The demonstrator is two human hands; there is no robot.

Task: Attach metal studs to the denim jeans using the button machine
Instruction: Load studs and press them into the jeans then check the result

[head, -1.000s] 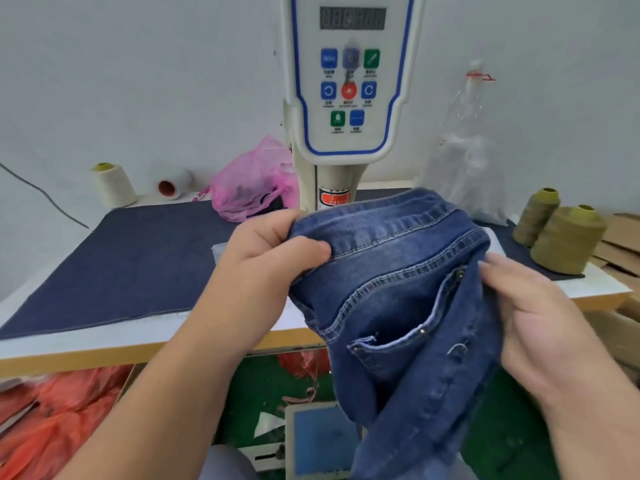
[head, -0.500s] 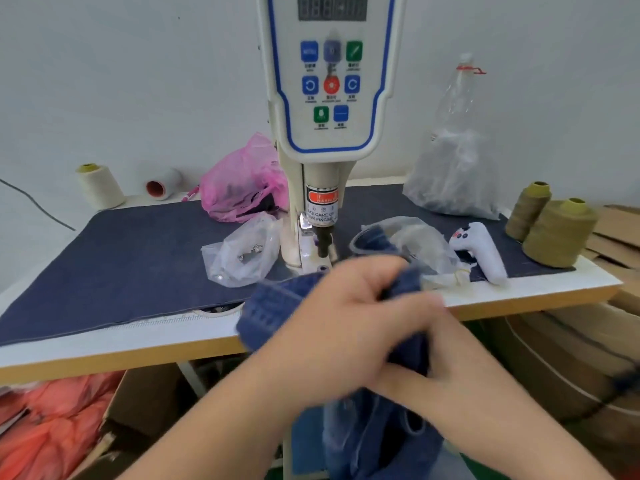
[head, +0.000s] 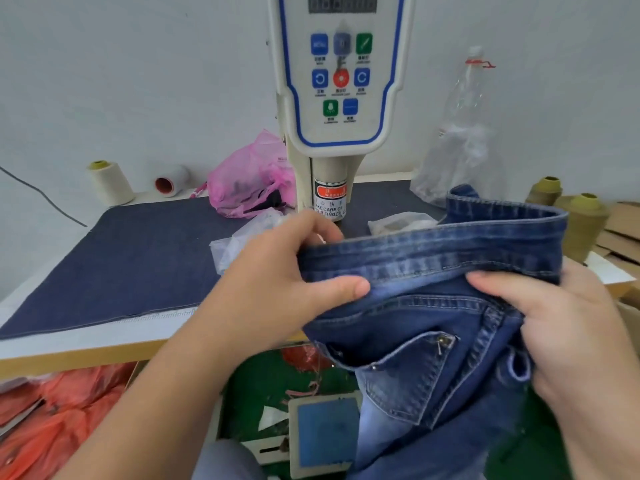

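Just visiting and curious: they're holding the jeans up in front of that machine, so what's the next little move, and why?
Probably lower the jeans forward under the machine. Both the left hand and right hand grip the waistband, held in the air in front of the table edge.

Blue faded jeans [head: 433, 341]; pink bag [head: 249, 178]; navy mat [head: 121, 258].

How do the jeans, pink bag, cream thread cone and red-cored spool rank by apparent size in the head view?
1. jeans, though nearest the camera
2. pink bag
3. cream thread cone
4. red-cored spool
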